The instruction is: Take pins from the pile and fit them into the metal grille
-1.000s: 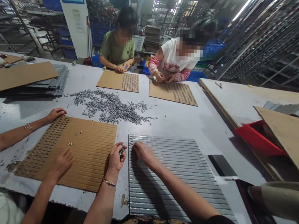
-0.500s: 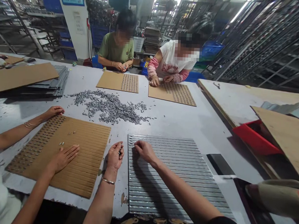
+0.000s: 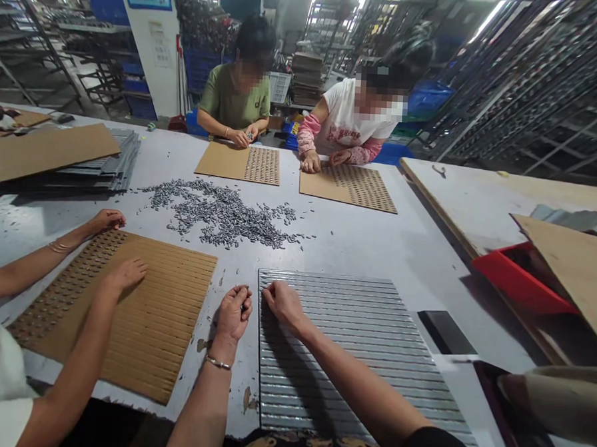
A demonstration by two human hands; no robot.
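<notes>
In the head view, a board with shiny silver strips (image 3: 352, 346) lies flat in front of me. My right hand (image 3: 285, 305) is closed in a pinch at the board's upper left edge; whatever its fingertips hold is hidden. My left hand (image 3: 234, 311), with a bracelet at the wrist, is closed just left of the board. Small dark pieces show between its curled fingers. Beyond the boards lies a loose pile of small grey oval pieces (image 3: 233, 217) on the white table (image 3: 372, 244).
To my left, a co-worker's hands are at a brown board (image 3: 158, 309) with slots and rows of pieces. Across the table, two people work at brown boards (image 3: 222, 159). A dark block (image 3: 445, 331) and a red bin (image 3: 518, 275) are at right. Stacked boards (image 3: 126, 164) stand at left.
My right hand stays at the board's upper left edge, and my left hand remains closed. The co-worker's flat hand at left has lifted and drawn back, and their board has turned slightly.
</notes>
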